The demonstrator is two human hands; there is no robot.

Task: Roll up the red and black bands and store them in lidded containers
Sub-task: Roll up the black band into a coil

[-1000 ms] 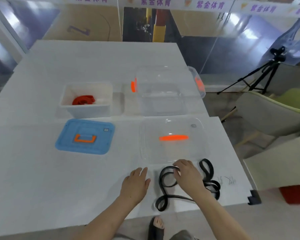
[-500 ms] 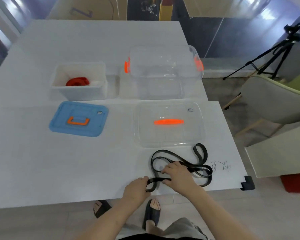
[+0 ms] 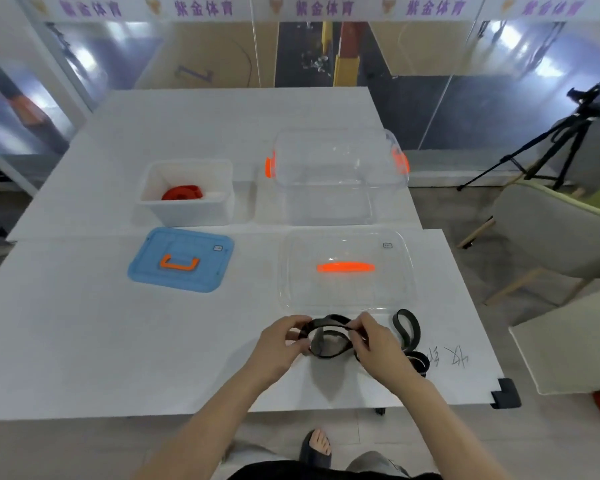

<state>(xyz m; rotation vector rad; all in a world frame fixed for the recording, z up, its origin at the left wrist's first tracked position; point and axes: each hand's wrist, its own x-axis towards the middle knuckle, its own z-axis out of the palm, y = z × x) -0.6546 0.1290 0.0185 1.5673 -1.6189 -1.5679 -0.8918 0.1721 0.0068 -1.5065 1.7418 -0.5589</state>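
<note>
Change: both hands had lifted one end of the black band [image 3: 329, 319] off the counter [image 3: 84, 341] since half a second earlier, when it lay flat beneath them.
Left hand: the left hand [image 3: 281, 344] pinched the left side of a small raised loop, its fingers [image 3: 293, 322] curled round the strap.
Right hand: the right hand [image 3: 378, 348] held the loop's right side, thumb and fingertips closed on it.
Black band: it sat near the counter's front edge, just before the clear lid [image 3: 347, 268]. The rest trailed in slack loops to the right, partly hidden behind the right hand.
Red band: the red band [image 3: 182, 192] lay coiled inside the open white container [image 3: 187, 213], with the blue lid [image 3: 181, 259] on the counter in front of it.
Clear container: the clear container [image 3: 336, 174] stood open behind its lid and appeared empty.
Handling: the band looked light, soft and floppy (probably springy too, so a coil would likely unwind if released). It seemed best to pinch across the coil's layers with one hand and feed the tail with the other.
Stage: the black roll seemed barely begun, and both lids were still off.
</note>
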